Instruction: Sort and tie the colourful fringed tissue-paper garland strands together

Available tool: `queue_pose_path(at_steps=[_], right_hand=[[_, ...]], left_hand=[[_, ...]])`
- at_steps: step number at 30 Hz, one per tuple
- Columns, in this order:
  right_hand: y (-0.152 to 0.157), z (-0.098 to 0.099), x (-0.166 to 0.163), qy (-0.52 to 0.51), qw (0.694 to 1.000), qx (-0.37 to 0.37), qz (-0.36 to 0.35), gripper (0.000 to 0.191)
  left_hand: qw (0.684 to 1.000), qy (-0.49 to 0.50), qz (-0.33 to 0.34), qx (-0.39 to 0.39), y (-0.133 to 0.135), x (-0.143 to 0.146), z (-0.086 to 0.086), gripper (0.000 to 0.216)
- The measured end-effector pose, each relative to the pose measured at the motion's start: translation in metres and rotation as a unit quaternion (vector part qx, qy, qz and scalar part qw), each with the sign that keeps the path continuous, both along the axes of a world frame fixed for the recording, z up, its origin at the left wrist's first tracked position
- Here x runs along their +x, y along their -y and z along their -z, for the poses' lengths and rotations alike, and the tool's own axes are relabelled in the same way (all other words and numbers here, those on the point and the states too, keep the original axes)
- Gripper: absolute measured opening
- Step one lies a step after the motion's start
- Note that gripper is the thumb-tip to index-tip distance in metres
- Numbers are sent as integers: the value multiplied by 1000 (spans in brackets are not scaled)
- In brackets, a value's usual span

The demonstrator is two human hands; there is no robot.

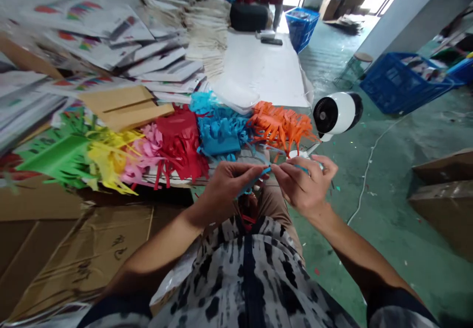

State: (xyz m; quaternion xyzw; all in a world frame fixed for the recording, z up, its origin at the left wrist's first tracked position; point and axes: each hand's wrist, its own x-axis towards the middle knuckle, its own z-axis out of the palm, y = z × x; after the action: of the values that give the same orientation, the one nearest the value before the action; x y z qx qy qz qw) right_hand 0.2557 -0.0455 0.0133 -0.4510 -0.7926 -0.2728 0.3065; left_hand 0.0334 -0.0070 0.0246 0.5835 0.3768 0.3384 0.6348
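Note:
My left hand (226, 186) and my right hand (305, 182) meet in front of my lap, both pinching a thin strip of blue paper (266, 171) between the fingertips. Just beyond them, along the table edge, lie piles of fringed cut paper: blue (218, 128), orange (279, 123), red (181, 143), pink (146, 153), yellow (109, 160) and green (59, 155). Red paper scraps (248, 218) show on my lap under the hands.
A small white fan (337, 114) stands at the table's right corner, its cord trailing over the green floor. Stacks of printed sheets (111, 42) and brown cardboard (123, 106) cover the table's left. Blue crates (402, 82) sit on the floor; cardboard boxes (443, 195) at right.

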Motion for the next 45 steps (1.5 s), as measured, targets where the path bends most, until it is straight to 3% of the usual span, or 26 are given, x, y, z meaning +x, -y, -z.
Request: queue_pose_path(at_steps=[3,8,11,13,15,19,22,25,28,30,32,35,37,39,42,45], right_hand=[[2,-10,2,3,1000,25,-16,23],[4,-16,-11,-65,997,-32,2,18],[-4,-24,-24,-207,970,-127,-8,11],[-15,-31,-30,-329,922,-198,-45,15],[-28,-39,-34,-414,869,-251,-97,15],[-50,-40,-41,-458,823,-285,-178,13],[-53,-19,-54,-445,801,-346,-202,35],[-44,13,-63,-346,820,-413,-193,32],[-35,31,-55,-238,851,-416,-215,29],[-36,26,-44,-231,861,-411,-192,26],[-43,7,-38,-282,865,-387,-152,27],[-57,-26,-42,-370,854,-335,-150,31],[-66,-39,-50,-375,859,-308,-161,23],[-76,-40,-57,-365,873,-286,-152,14],[-95,-33,-60,-364,883,-265,-132,17],[-119,-29,-63,-347,867,-320,-158,15]], left_hand=[[987,61,67,-130,-2,-3,-5,36],[961,142,55,-230,2,2,5,30],[981,140,14,-132,-6,8,5,28],[989,139,-33,-27,-17,9,0,27],[988,142,-50,28,-28,9,-7,26],[987,140,-69,26,-47,6,-17,25],[971,190,-135,55,-60,2,-24,22],[942,271,-189,54,-76,-11,-36,27],[927,302,-219,45,-83,-31,-49,34],[935,273,-218,52,-78,-39,-52,31],[953,217,-201,66,-69,-39,-48,25],[972,151,-154,91,-56,-28,-34,21],[979,133,-126,90,-51,-21,-23,21],[982,126,-120,66,-51,-18,-11,23],[982,119,-145,15,-56,-22,5,25],[978,118,-171,-10,-66,-30,18,27]])
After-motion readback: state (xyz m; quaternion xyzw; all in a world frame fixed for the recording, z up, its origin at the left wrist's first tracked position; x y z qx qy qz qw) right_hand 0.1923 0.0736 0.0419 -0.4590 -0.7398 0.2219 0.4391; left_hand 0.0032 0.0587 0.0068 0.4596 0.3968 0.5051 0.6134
